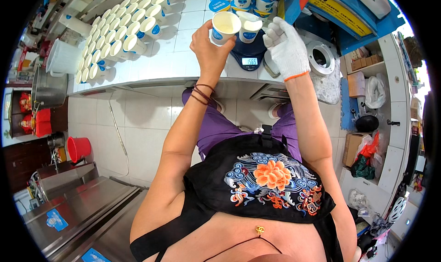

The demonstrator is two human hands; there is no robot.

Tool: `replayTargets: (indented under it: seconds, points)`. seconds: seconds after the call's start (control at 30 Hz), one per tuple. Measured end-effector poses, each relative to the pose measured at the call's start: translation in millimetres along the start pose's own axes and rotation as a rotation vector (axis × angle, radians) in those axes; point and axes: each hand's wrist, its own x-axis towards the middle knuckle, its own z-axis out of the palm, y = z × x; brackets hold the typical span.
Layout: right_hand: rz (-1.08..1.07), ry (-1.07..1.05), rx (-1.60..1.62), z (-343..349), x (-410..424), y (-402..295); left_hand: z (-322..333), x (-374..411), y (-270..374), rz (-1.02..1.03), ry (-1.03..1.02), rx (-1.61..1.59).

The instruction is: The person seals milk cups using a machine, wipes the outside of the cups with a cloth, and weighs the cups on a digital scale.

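Observation:
My bare left hand (213,51) grips a paper cup (225,26) by its sides, thumb on the right. The cup is upright, with pale contents inside. Just right of it, another paper cup (248,31) holding white contents stands on a dark digital kitchen scale (248,51) with a lit display. My right hand (288,46) wears a white knitted glove with an orange cuff. Its fingers are curled near a clear, shiny utensil (253,17) over the second cup; whether they hold its handle cannot be told.
Rows of open paper cups (119,32) cover the counter's left part. Lidded cups (243,1) are stacked behind the scale. A metal ring (320,58) of a machine and a blue machine (336,12) stand right. A white plastic bucket (65,57) stands at the far left.

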Motion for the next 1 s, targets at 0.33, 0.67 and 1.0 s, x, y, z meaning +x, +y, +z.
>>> replayTargets:
  seconds: [0.33, 0.67, 1.0]
  points:
    - [-0.882, -0.160, -1.159, -3.1, -4.6, -1.6, -6.1, -2.6, -9.1, -0.078, -0.021, -0.055]
    - [-0.415, -0.053, -0.433, 2.1, 1.2, -4.5, -9.3, -2.6, -5.2, -0.081, -0.021, -0.038]
    - [-0.137, 0.005, -0.005, -16.5, 18.9, -1.7, -6.4, -5.5, -9.0, -0.040, -0.004, 0.029]
